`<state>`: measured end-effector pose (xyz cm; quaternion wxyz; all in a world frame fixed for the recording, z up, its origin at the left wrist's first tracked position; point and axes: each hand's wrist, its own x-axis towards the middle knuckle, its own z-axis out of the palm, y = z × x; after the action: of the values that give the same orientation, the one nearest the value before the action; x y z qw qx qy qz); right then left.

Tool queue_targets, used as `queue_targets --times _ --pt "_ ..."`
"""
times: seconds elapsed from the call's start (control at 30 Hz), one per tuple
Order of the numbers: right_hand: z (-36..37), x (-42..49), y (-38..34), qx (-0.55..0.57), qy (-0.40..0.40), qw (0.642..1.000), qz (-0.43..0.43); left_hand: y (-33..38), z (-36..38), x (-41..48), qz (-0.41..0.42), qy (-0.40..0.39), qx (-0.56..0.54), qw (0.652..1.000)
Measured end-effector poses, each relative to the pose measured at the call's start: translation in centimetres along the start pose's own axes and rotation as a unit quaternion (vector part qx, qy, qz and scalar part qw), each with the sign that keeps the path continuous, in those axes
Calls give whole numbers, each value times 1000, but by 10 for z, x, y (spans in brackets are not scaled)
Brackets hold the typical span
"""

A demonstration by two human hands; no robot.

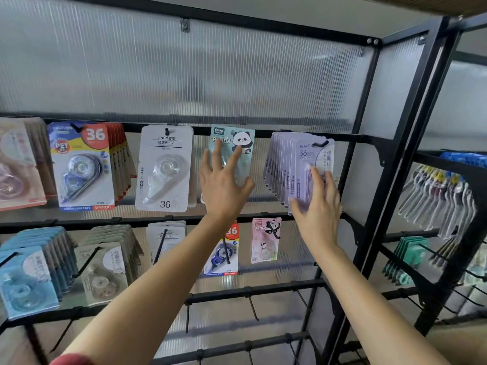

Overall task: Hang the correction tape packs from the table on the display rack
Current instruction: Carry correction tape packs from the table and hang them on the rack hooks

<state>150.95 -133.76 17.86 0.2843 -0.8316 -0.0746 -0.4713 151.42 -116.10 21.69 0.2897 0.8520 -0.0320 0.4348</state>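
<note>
A black display rack (369, 138) holds rows of correction tape packs on hooks. My left hand (224, 185) lies flat with spread fingers on a teal panda pack (237, 139) that hangs on the upper rail. My right hand (320, 204) grips the lower part of the front purple pack (313, 154), thumb at its bottom edge. That pack hangs on a hook at the front of a row of several purple packs (276, 164). The table is out of view.
The upper rail also carries a white pack (164, 167), blue-and-red "36" packs (81, 167) and pink packs (15, 164). The lower rail has blue, beige, white and pink panda packs (264, 241). Bare hooks (253, 308) stick out below. A second rack (442, 196) stands at the right.
</note>
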Motion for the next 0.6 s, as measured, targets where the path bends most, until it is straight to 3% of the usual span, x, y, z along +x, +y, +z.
queue_targets --times 0.4,0.6 --pt "1 0 2 -3 0 1000 3 6 0 1 12 -5 29 999" --pt "2 2 2 -3 -3 1000 10 2 5 7 -26 -45 58 997"
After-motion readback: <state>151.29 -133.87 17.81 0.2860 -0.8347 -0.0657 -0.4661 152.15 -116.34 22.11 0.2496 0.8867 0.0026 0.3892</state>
